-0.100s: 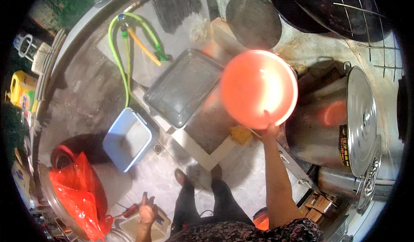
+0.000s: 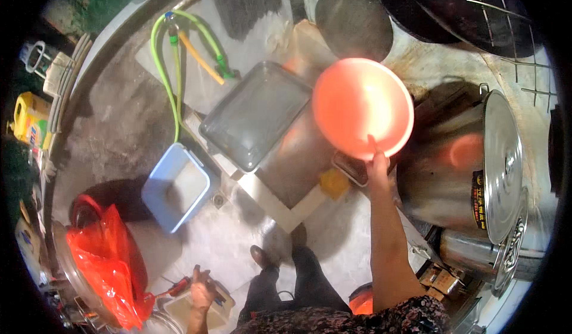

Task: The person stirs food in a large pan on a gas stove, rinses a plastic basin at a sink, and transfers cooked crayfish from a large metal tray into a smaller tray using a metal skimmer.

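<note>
A large pink-orange plastic basin is held out ahead of me, its inside facing up and glowing in the light. My right hand grips the near rim, thumb over the inside. Under and behind the basin a dark metal sink or trough is partly hidden. My left hand hangs low at the left with fingers apart and nothing in it, above a cream-coloured tray. Left of the basin lies a clear grey rectangular tub.
A blue square basin stands to the left, with a green hose behind it. A red plastic bag sits at lower left. Large lidded steel pots stand at right. A yellow cloth lies below the basin.
My right hand and the basin have shifted slightly up and to the right, showing more of a small dark rectangular tray beneath. My left hand stays nearly in place.
</note>
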`<state>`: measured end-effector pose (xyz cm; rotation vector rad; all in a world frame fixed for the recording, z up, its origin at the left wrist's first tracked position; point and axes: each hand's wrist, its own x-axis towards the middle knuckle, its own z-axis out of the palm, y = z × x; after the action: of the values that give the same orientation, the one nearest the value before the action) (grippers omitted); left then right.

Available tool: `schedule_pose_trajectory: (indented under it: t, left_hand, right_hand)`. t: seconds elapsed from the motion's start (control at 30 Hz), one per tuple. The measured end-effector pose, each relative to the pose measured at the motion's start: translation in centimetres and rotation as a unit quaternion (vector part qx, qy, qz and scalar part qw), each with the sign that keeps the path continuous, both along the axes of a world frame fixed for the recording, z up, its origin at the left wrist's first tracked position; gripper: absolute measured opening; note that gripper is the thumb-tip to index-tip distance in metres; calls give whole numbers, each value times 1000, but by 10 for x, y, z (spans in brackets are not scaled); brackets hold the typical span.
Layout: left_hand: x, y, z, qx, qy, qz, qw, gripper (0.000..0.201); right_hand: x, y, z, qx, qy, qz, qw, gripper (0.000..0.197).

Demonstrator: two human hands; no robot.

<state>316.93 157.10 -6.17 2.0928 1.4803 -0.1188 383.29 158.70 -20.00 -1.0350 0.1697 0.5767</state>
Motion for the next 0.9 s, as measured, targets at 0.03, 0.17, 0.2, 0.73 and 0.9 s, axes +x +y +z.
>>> schedule_pose_trajectory:
  t: [0.03,0.17,0.2,0.73,0.9]
  left_hand:
    - [-1,-2,3,10,6,2,1000,34]
    - [-10,-15,10,15,2,-2,1000,32]
    - [-6,-5,8,1,-1,-6,1000,31]
    - [-82,-133,-29,-106,-26,207,972,35]
    - [-108,-166,-57,-95,-68,245,963,33]
  right_hand:
    - [-15,21,16,-75,41,-34,996,37]
    - [-49,15,-23,67,131,124,981,47]
    - [-29,-26,-50,113,82,173,975,46]
    - [74,11,-35,-553,-309,334,698,18]
    - [114,27,2,-607,-708,150,329,21]
